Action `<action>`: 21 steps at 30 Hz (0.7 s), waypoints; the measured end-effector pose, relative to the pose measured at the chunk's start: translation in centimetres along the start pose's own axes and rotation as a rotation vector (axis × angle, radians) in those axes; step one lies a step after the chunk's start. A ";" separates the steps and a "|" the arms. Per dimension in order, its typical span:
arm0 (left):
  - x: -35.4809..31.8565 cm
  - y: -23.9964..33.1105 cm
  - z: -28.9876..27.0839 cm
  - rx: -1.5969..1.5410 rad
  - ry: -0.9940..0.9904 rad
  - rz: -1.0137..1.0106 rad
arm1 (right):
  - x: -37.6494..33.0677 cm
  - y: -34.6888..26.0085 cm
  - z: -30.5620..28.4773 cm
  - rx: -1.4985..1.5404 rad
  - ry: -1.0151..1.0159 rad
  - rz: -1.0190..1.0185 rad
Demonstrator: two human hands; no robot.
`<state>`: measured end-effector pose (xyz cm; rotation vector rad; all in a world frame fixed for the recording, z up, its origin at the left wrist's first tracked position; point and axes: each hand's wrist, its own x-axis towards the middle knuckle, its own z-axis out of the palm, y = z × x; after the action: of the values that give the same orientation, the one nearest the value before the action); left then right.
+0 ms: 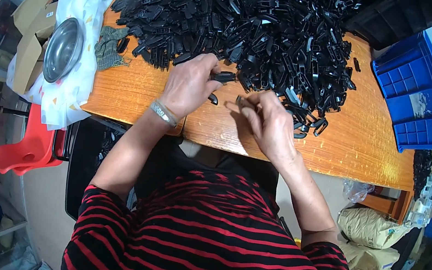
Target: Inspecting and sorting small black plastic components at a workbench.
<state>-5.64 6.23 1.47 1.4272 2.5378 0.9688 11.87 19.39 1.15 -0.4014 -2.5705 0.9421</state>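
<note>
A large heap of small black plastic parts (pixel 232 21) covers the far middle of the wooden table (pixel 357 155). At the heap's near edge my left hand (pixel 193 79) is closed, pinching an elongated black plastic part (pixel 224 77) between thumb and fingers. To its right, my right hand (pixel 270 120) has thumb and fingertips drawn together above the wood. A small dark piece shows at those fingertips, too small to name. Between the hands a curved black piece (pixel 212 99) lies loose on the table.
A steel bowl (pixel 64 50) rests on white patterned sheeting at the left, beside a grey-green cloth (pixel 111 47). A blue plastic crate (pixel 414 96) stands tilted at the right. Below the table are a red chair (pixel 32 145) at left and sacks (pixel 374 229) at right.
</note>
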 end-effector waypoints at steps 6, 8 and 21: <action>-2.2 0.8 0.4 -1.122 -0.045 -0.108 | 2.6 -1.5 1.2 0.206 0.193 -0.071; -2.6 1.4 0.9 -1.297 0.050 -0.125 | 2.2 -2.2 1.7 0.233 0.189 -0.084; -5.0 1.3 1.5 -1.364 0.105 -0.246 | 1.2 -3.3 2.3 0.403 0.191 -0.047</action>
<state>-1.37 3.50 -0.15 0.5929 1.2935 2.0546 9.37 16.13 1.95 -0.2972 -2.1421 1.2998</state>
